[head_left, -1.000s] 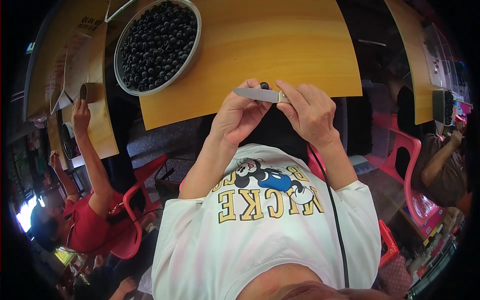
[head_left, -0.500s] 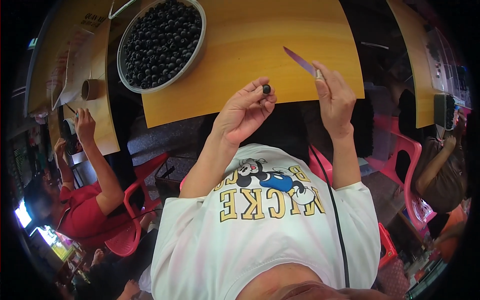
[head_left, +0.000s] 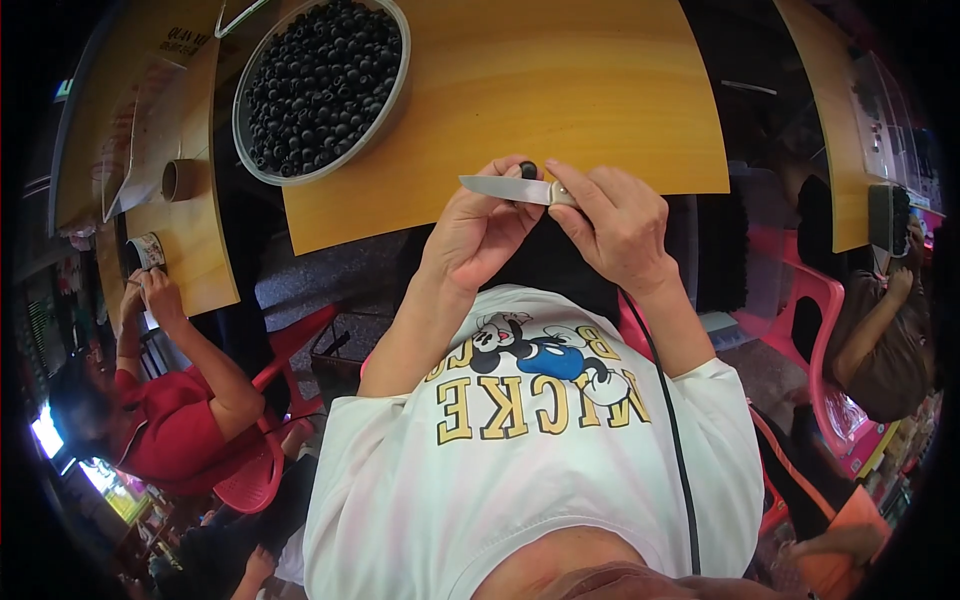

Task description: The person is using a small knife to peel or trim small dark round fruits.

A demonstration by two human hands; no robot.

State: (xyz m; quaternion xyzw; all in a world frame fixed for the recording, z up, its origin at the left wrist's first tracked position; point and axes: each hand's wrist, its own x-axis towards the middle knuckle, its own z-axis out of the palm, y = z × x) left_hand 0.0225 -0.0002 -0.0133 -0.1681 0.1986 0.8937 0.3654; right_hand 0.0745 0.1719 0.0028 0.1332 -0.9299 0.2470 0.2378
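Above the front edge of the wooden table [head_left: 560,90], my left hand [head_left: 470,235] pinches a small black round piece [head_left: 528,169] between thumb and fingertips. My right hand [head_left: 622,222] is closed around the handle of a small knife [head_left: 505,188]. The knife's blade points left and crosses just in front of the black piece and my left fingers. Whether the edge touches the piece I cannot tell. At the table's far left stands a round clear plastic tub [head_left: 300,181], filled with many similar black pieces [head_left: 325,90], some showing a hole.
To the left, a person in a red shirt [head_left: 185,420] works at another table, near a brown round roll [head_left: 179,180]. On the right are a pink chair [head_left: 815,330], another table [head_left: 850,120] and another person [head_left: 880,350]. A black cable [head_left: 672,440] runs down my shirt.
My right hand has moved left, bringing the knife from upright and apart to level across the black piece. My left hand has barely moved. The person at left has brought both hands together.
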